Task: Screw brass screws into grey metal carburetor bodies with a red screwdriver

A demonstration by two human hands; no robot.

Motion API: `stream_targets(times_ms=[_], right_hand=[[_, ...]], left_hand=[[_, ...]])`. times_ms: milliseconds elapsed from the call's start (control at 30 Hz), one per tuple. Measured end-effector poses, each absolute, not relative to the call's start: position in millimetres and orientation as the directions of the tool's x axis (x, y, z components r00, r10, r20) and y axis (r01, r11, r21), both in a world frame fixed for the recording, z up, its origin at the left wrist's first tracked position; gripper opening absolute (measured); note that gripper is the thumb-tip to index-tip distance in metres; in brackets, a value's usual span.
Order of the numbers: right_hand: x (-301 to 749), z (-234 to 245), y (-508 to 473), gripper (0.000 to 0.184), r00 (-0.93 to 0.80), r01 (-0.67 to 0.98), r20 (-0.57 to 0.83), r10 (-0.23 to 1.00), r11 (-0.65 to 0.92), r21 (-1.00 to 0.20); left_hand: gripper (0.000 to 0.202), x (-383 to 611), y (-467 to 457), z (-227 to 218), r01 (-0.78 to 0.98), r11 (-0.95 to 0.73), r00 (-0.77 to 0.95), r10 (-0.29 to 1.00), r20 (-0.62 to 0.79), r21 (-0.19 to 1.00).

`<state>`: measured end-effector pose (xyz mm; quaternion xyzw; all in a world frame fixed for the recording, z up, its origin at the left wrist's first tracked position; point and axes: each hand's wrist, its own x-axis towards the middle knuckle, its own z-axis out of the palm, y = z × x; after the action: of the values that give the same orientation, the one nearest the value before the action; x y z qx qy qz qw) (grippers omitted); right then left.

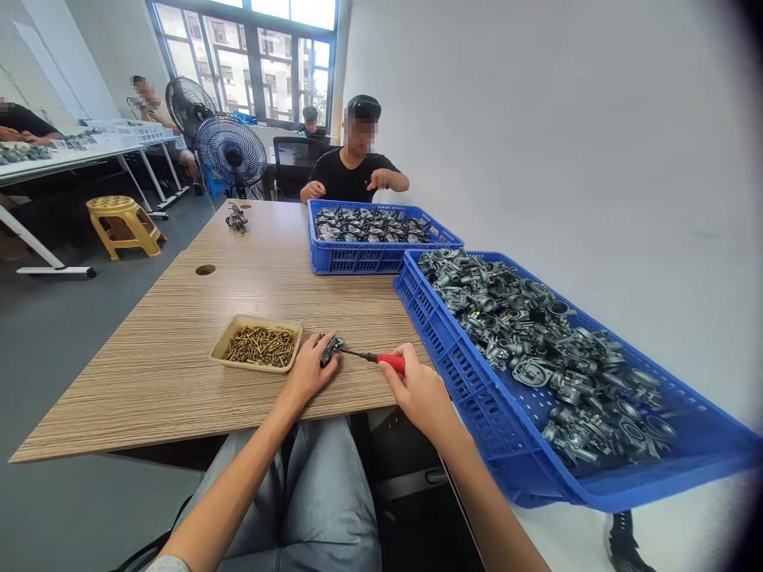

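My left hand (310, 369) presses a small grey metal part (331, 349) down on the wooden table (179, 357), fingers wrapped round it. My right hand (417, 389) grips the red handle of a screwdriver (381, 359). Its thin shaft points left and its tip meets the metal part. Just left of my left hand sits a beige tray of brass screws (258, 345).
A blue crate full of grey metal parts (536, 342) stands at my right, overhanging the table edge. A second blue crate (375, 238) lies further back, before a seated person in black (354, 171). One loose part (237, 216) rests far left. Fans, a yellow stool and other workers are beyond.
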<state>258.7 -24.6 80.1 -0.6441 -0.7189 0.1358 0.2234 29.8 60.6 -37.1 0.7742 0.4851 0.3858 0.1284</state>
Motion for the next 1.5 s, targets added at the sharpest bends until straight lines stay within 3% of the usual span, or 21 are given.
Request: stream_targets(times_ms=[200, 433, 667, 933, 1233, 1500], right_hand=[[258.4, 81.1, -27.9, 0.022, -0.166, 0.761, 0.163, 0.973, 0.231, -0.606], [260.3, 77.8, -23.4, 0.025, -0.064, 0.887, 0.143, 0.988, 0.122, -0.445], [259.3, 81.5, -26.8, 0.022, -0.161, 0.777, 0.164, 0.973, 0.228, -0.587], [259.3, 76.5, -24.0, 0.025, -0.075, 0.904, 0.165, 0.983, 0.137, -0.405], [260.6, 81.6, -27.7, 0.022, -0.197, 0.746, 0.165, 0.966, 0.257, -0.614], [260.7, 80.3, -24.5, 0.026, -0.069, 0.914, 0.133, 0.989, 0.116, -0.389]], left_hand=[[0.05, 30.1, 60.6, -37.6, 0.646, -0.506, 0.232, 0.844, 0.484, 0.572], [0.051, 30.0, 60.6, -37.4, 0.659, -0.494, 0.234, 0.852, 0.469, 0.568], [0.05, 30.1, 60.7, -37.5, 0.66, -0.488, 0.22, 0.852, 0.474, 0.571], [0.051, 29.3, 61.3, -39.8, 0.661, -0.497, 0.225, 0.846, 0.482, 0.563], [0.051, 29.9, 60.6, -39.0, 0.66, -0.491, 0.219, 0.849, 0.48, 0.569], [0.052, 29.5, 61.4, -40.3, 0.662, -0.505, 0.234, 0.841, 0.487, 0.554]])
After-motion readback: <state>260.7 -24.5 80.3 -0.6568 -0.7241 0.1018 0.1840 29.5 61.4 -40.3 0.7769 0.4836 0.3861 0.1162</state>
